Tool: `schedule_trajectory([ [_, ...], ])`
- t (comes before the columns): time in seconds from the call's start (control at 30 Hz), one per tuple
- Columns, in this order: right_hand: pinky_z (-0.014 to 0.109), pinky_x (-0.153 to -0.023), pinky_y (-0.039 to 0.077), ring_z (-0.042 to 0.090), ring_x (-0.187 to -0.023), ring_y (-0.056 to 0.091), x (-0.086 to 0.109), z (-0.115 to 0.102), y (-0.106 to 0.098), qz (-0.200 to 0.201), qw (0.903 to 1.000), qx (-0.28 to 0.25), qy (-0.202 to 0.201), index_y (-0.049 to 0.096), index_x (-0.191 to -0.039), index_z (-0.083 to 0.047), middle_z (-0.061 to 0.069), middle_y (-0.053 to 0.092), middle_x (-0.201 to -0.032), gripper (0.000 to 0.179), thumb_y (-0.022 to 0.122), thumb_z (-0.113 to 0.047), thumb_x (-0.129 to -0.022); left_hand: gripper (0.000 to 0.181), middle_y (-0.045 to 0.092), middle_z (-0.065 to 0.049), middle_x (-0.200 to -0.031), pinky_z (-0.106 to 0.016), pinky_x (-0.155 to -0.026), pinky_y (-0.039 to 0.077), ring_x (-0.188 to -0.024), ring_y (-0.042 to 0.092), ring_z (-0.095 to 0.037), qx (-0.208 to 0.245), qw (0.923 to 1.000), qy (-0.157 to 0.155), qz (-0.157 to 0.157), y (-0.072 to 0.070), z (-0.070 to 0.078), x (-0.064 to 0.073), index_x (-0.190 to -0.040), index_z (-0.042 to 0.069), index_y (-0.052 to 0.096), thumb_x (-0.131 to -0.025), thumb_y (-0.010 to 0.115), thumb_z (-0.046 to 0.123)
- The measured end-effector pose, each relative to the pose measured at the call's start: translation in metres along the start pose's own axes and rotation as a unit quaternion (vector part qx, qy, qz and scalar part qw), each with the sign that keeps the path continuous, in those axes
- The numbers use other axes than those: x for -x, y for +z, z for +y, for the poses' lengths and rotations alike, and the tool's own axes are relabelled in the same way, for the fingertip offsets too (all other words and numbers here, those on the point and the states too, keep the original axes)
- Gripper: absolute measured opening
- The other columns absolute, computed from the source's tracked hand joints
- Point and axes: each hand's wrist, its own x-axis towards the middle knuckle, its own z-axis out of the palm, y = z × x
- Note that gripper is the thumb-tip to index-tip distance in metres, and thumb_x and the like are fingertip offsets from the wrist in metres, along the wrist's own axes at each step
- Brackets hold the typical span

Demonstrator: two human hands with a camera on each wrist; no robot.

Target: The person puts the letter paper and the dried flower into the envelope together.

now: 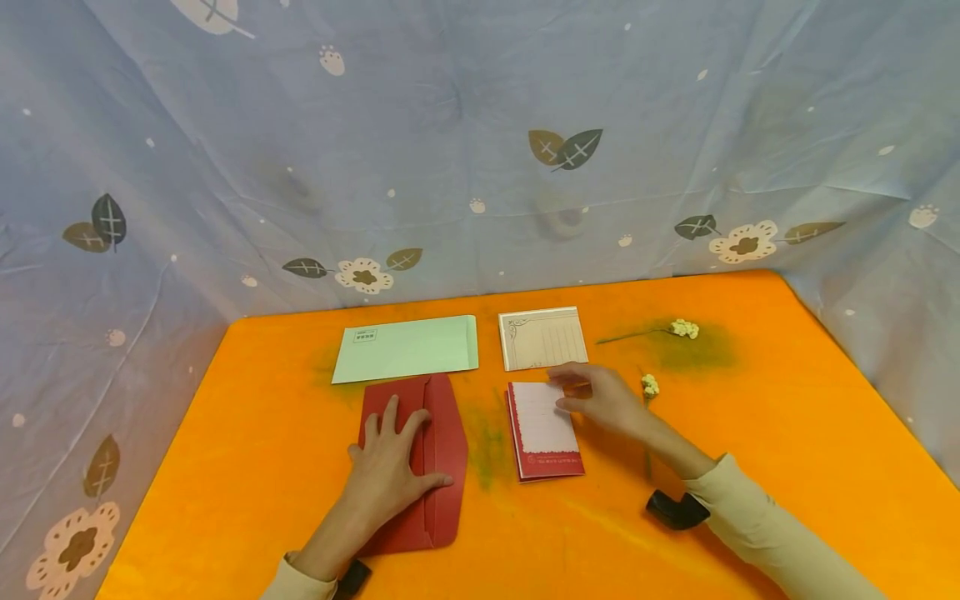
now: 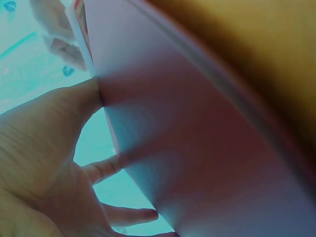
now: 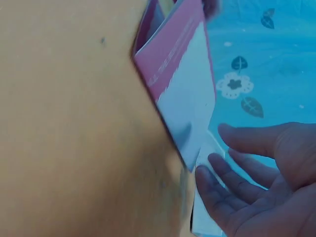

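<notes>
I wear cream sleeves point(image 1: 783, 533) — plain, softly creased — with a stubby black wrist camera point(image 1: 677, 510) at each cuff point(image 1: 707, 475); my hands point(image 1: 386, 467) are bare.

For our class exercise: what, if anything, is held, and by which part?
Nothing: the left hand rests on the red envelope; the right hand, empty, beside the card.

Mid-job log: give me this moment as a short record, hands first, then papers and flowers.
Left hand: fingers spread on red envelope
Right hand: at upper right of folded red-and-white card, contact unclear
Beyond red envelope: pale green envelope
Beyond folded red-and-white card: beige card
Flowers: far sprig, lying sideways; near sprig, partly hidden
</notes>
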Motion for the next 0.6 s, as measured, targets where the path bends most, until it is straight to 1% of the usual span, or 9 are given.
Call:
schedule_trajectory([
  [0.1,0.049,-0.097,0.046,0.037,-0.114,0.059,0.003,0.001,-0.002,0.001,0.9970,0.077,0.001,0.060,-0.127,0.006,0.019,0.065,-0.123,0.054,0.081,-0.006,-0.079,0.087,0.028,-0.025,-0.152,-0.077,-0.079,0.038,-0.127,0.032,-0.049,-0.001,1.0000,0.000,-0.002,0.000,0.000,0.000,-0.134,0.023,0.051,-0.063,0.085,0.060],
  [0.17,0.051,-0.099,0.044,0.039,-0.116,0.057,0.005,0.002,-0.002,-0.006,0.9913,0.131,-0.004,0.059,-0.128,0.006,0.019,0.063,-0.125,0.063,0.086,-0.012,-0.075,0.087,0.028,-0.025,-0.152,-0.077,-0.079,0.038,-0.127,0.033,-0.049,-0.003,1.0000,0.000,-0.003,0.000,0.000,0.001,-0.134,0.023,0.051,-0.063,0.085,0.060],
  [0.23,0.052,-0.101,0.042,0.039,-0.117,0.056,0.006,0.001,-0.001,-0.012,0.9836,0.180,-0.011,0.058,-0.129,0.006,0.019,0.062,-0.127,0.069,0.088,-0.017,-0.071,0.087,0.029,-0.025,-0.152,-0.076,-0.078,0.038,-0.126,0.033,-0.049,-0.003,1.0000,0.000,-0.003,0.000,-0.001,0.001,-0.134,0.023,0.051,-0.063,0.085,0.060],
  [0.37,0.052,-0.100,0.042,0.040,-0.114,0.056,0.009,-0.002,0.004,-0.017,0.9759,0.217,-0.016,0.057,-0.129,0.006,0.020,0.062,-0.125,0.072,0.090,-0.018,-0.070,0.087,0.028,-0.025,-0.152,-0.074,-0.078,0.039,-0.126,0.033,-0.048,-0.004,1.0000,0.001,-0.002,0.000,-0.001,0.002,-0.134,0.023,0.051,-0.063,0.084,0.061],
  [0.5,0.051,-0.100,0.044,0.038,-0.114,0.056,0.011,-0.005,0.010,-0.006,0.9735,0.228,-0.015,0.057,-0.130,0.004,0.020,0.061,-0.125,0.072,0.090,-0.014,-0.069,0.087,0.029,-0.025,-0.152,-0.074,-0.077,0.040,-0.125,0.033,-0.048,-0.004,1.0000,0.002,-0.001,0.000,-0.001,0.002,-0.134,0.023,0.051,-0.063,0.084,0.061],
  [0.6,0.048,-0.096,0.047,0.034,-0.108,0.058,0.012,-0.007,0.013,-0.002,0.9752,0.221,-0.013,0.056,-0.131,0.003,0.018,0.059,-0.124,0.072,0.089,-0.011,-0.069,0.087,0.029,-0.025,-0.152,-0.074,-0.077,0.040,-0.125,0.034,-0.047,-0.007,1.0000,0.004,0.001,0.000,-0.001,0.002,-0.133,0.023,0.051,-0.063,0.084,0.062],
])
